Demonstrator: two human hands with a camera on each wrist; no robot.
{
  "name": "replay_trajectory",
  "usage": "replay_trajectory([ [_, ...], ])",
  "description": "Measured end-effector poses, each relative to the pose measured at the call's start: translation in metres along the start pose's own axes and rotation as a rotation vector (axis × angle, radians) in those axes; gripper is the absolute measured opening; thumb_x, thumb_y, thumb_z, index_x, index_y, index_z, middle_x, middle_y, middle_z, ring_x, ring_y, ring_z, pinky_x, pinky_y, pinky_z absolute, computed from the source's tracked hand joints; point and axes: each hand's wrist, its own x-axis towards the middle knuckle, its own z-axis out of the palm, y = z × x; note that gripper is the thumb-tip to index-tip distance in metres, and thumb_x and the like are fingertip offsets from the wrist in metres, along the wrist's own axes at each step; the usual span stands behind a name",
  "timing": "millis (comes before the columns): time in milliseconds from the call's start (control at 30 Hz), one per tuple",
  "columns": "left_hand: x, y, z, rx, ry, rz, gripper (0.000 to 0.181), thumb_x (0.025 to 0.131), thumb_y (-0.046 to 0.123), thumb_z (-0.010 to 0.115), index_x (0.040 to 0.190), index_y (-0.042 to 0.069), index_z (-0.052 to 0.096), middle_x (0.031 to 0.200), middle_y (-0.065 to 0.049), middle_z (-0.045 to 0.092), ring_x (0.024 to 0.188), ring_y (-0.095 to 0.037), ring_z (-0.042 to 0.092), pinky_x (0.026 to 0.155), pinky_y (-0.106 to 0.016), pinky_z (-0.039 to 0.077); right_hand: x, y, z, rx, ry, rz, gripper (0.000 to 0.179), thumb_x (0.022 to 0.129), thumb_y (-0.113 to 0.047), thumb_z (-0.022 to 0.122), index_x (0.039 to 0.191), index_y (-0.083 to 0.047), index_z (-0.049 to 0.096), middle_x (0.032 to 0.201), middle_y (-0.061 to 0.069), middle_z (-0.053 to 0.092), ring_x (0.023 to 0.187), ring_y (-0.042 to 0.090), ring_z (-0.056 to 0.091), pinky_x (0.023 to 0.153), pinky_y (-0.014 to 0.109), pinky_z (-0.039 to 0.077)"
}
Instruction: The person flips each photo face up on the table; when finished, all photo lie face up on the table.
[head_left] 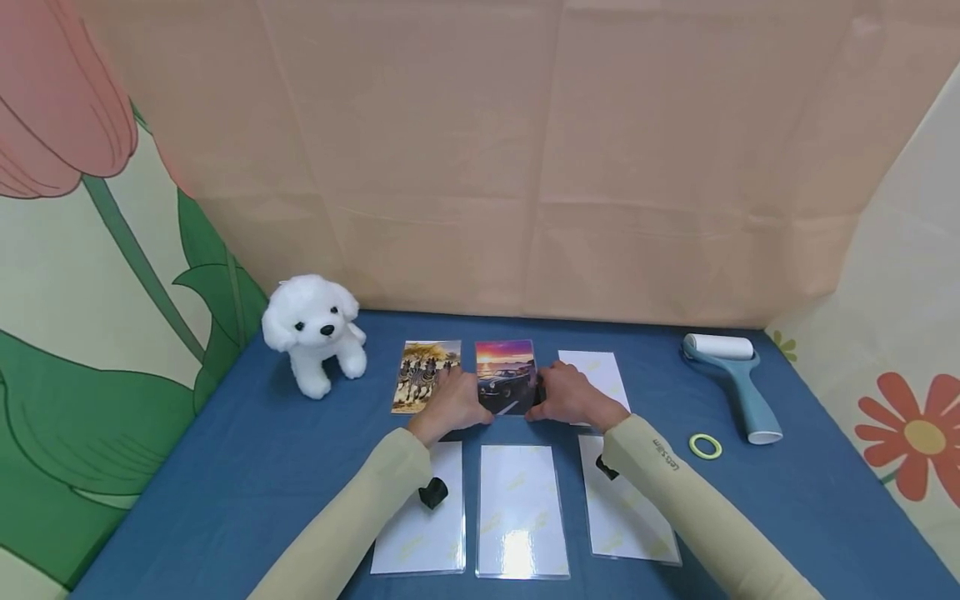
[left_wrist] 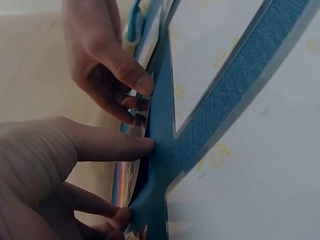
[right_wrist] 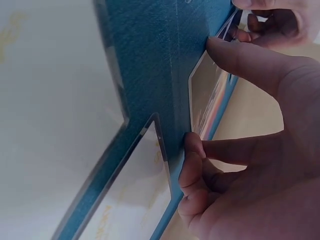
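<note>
A glossy photo card with a sunset and a dark car lies between my two hands at the far middle of the table. My left hand holds its near-left corner, the thumb at the near edge and the fingers along the side. On the other side my right hand holds the right part in the same way, as the right wrist view shows of the card. Left of it lies a zebra photo card, partly behind my left hand. A white-backed card sits just beyond my right hand.
Nearer on the blue table lie three white-faced cards, among them the middle one. A white plush dog sits at the left. To the right are a lint roller and a yellow-green ring.
</note>
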Motion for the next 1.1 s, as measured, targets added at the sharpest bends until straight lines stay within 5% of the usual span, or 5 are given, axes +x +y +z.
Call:
replay_trajectory([
  [233, -0.002, 0.003, 0.002, 0.013, -0.004, 0.002, 0.044, 0.074, 0.034, 0.090, 0.096, 0.001, 0.071, 0.107, -0.016, 0.058, 0.104, -0.034, 0.047, 0.093, -0.050, 0.043, -0.004, 0.004, -0.001, 0.022, -0.020, 0.018, 0.067, 0.078, -0.038, 0.087, 0.127, 0.002, 0.064, 0.108, 0.014, 0.060, 0.094, 0.027, 0.053, 0.085, 0.048, 0.046],
  [467, -0.011, 0.015, 0.000, -0.051, 0.057, 0.086, 0.068, 0.094, 0.034, 0.071, 0.147, -0.002, 0.048, 0.145, -0.028, 0.046, 0.133, -0.044, 0.043, 0.108, -0.058, 0.036, -0.019, 0.010, -0.003, 0.003, 0.115, -0.093, 0.056, 0.088, -0.029, 0.079, 0.129, 0.005, 0.062, 0.103, 0.014, 0.064, 0.096, 0.029, 0.058, 0.084, 0.049, 0.050],
  [600, -0.014, 0.025, 0.001, -0.062, 0.082, 0.194, 0.059, 0.098, 0.031, 0.066, 0.146, 0.000, 0.050, 0.136, -0.022, 0.051, 0.123, -0.039, 0.050, 0.102, -0.057, 0.040, -0.034, 0.015, -0.005, -0.003, 0.233, -0.147, 0.050, 0.092, -0.023, 0.073, 0.130, 0.007, 0.061, 0.111, 0.018, 0.063, 0.100, 0.032, 0.061, 0.090, 0.050, 0.051],
  [800, -0.014, 0.042, 0.011, -0.013, 0.068, 0.277, 0.058, 0.099, 0.033, 0.065, 0.145, 0.002, 0.052, 0.139, -0.017, 0.051, 0.129, -0.036, 0.047, 0.105, -0.058, 0.037, -0.055, 0.029, -0.006, 0.008, 0.362, -0.161, 0.044, 0.092, -0.019, 0.075, 0.128, 0.003, 0.064, 0.123, 0.019, 0.061, 0.111, 0.034, 0.060, 0.095, 0.051, 0.051],
  [1100, -0.007, 0.067, 0.027, 0.075, 0.036, 0.312, 0.060, 0.097, 0.041, 0.066, 0.141, 0.002, 0.056, 0.138, -0.015, 0.052, 0.129, -0.035, 0.043, 0.110, -0.056, 0.034, -0.071, 0.052, -0.009, 0.005, 0.384, -0.177, 0.041, 0.092, -0.017, 0.074, 0.128, 0.001, 0.064, 0.128, 0.019, 0.060, 0.115, 0.037, 0.058, 0.097, 0.054, 0.049],
])
